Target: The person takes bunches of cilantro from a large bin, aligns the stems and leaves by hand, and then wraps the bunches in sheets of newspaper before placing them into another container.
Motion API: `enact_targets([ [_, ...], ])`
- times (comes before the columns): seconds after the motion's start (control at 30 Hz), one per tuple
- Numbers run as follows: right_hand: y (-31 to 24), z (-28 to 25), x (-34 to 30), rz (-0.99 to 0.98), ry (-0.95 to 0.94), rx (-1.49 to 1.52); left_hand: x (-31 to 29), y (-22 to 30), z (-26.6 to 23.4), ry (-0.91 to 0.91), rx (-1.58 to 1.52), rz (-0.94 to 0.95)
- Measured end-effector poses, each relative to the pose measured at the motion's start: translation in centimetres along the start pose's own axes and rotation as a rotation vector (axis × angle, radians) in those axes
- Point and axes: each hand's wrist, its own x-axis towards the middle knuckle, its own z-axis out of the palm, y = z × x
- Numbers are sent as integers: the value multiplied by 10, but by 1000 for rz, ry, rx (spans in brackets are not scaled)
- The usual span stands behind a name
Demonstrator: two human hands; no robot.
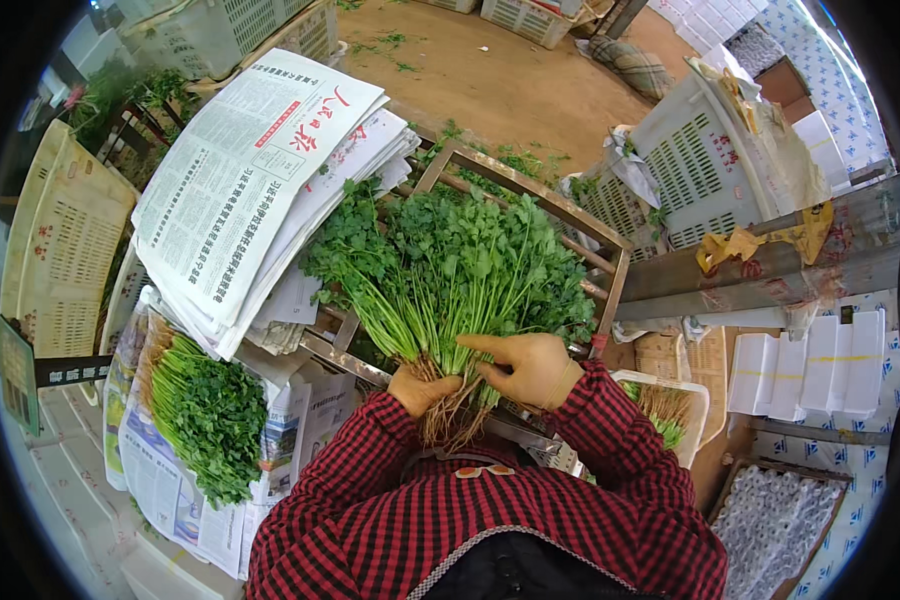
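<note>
A large bunch of coriander point(460, 265) with long green stems lies across a metal-framed rack point(610, 290) in front of me, leaves away from me and brown roots point(460, 425) toward my body. My left hand point(422, 388) is closed around the stem bases just above the roots, thumb across them. My right hand point(530, 368) is at the right side of the same stem bases; its index finger reaches over the stems and its thumb lies below, with the other fingers curled and partly hidden. Some stems pass between that finger and thumb.
A stack of newspapers point(260, 190) lies at the left of the rack. Below it, another coriander bunch point(205, 415) rests on spread newspaper. Plastic crates point(65, 240) stand left, and more crates point(690, 160) at the right. A metal beam point(770, 270) and white foam boxes point(810, 365) are also right.
</note>
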Motion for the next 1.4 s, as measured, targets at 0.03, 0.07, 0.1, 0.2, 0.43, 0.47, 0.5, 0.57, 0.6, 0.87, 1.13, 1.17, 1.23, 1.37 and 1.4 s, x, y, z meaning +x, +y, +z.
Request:
enact_targets([
  [0.03,-10,-5,5,13,115,27,5,-4,-1,3,46,-21],
  [0.07,-21,-6,14,26,229,53,4,-6,-3,54,70,-64],
  [0.1,-26,-3,26,117,243,57,-3,13,10,103,104,-110],
  [0.2,-12,47,71,243,15,-375,-3,18,22,210,-61,-206],
  [0.43,-15,-56,-3,256,177,871,9,-18,-1,107,-38,-187],
  [0.47,0,-64,-12,286,456,934,9,-10,7,180,-16,-276],
  [0.5,19,-64,-17,288,729,999,11,-17,3,128,-18,-241],
  [0.57,47,-48,-36,421,760,543,15,-30,-7,35,14,-197],
  [0.6,32,-35,-35,348,577,270,18,-32,-12,38,64,-158],
  [0.87,5,74,5,-327,-69,-341,15,-4,-4,-373,-1237,-361],
  [1.13,5,39,18,-379,-173,-105,10,-3,-2,-144,-390,13],
  [1.17,16,34,3,-393,-54,-63,9,-3,0,-98,-275,60],
  [1.23,38,32,-33,-332,97,-139,12,-12,-3,-1,-97,37],
  [1.37,62,64,-78,-163,0,-347,25,-28,-26,31,-89,-78],
  [1.4,67,82,-76,-195,88,-390,19,-20,-16,4,24,2],
])
